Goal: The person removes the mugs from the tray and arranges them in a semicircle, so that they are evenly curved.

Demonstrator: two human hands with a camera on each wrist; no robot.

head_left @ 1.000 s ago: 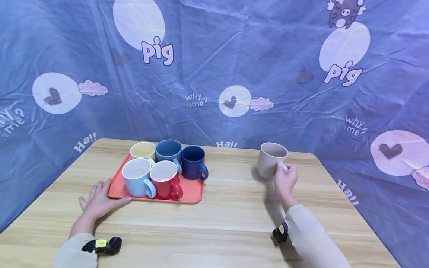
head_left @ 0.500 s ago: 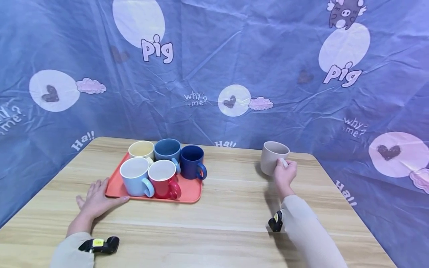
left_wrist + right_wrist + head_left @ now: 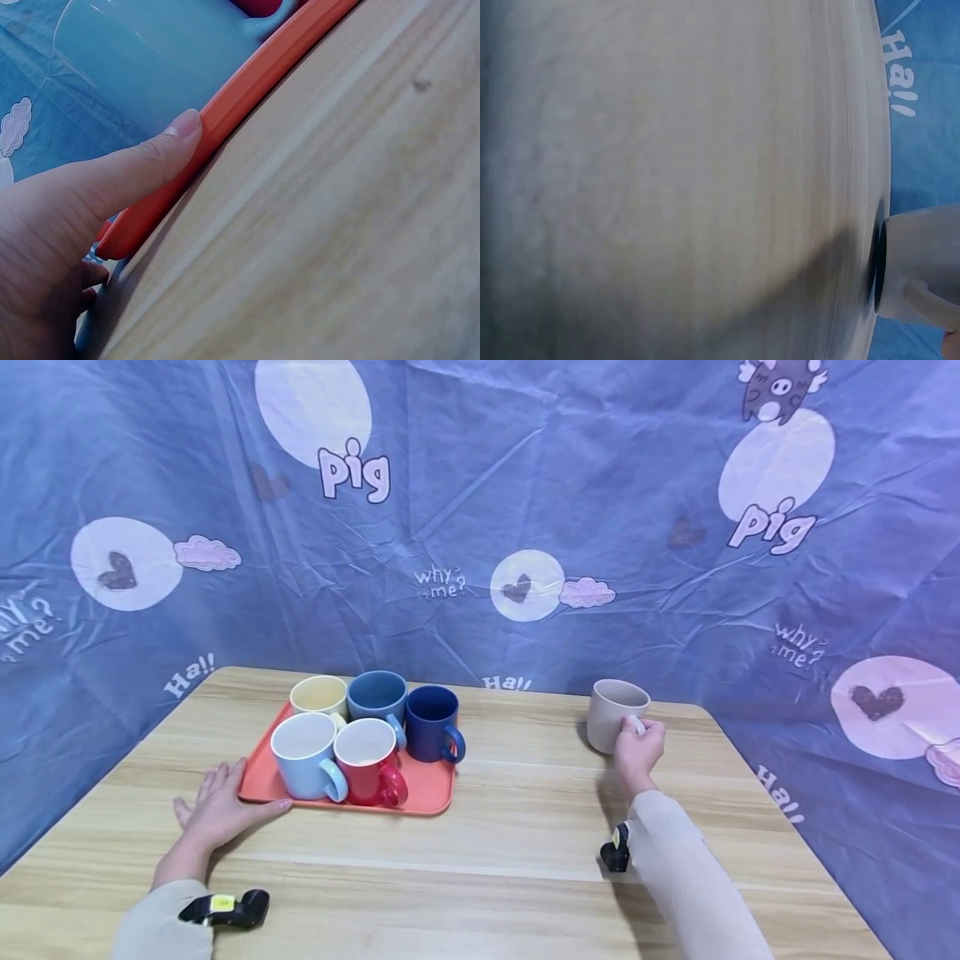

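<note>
A table (image 3: 480,893) bears a coral tray (image 3: 429,789) of five mugs (image 3: 362,778) and, well right, a grey mug (image 3: 606,727); the spread left hand (image 3: 219,810) touches the tray; the right hand (image 3: 639,753) grips the grey mug's handle (image 3: 636,725), and a twist could tip it

The left hand (image 3: 56,217) touches an orange tray (image 3: 238,100) (mug (image 3: 157,56) apparently inside).

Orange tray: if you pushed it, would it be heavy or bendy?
The orange tray would probably feel heavy, because five mugs stand on it. Its straight raised edge suggests it won't bend much. The crowded mugs might clink.
</note>
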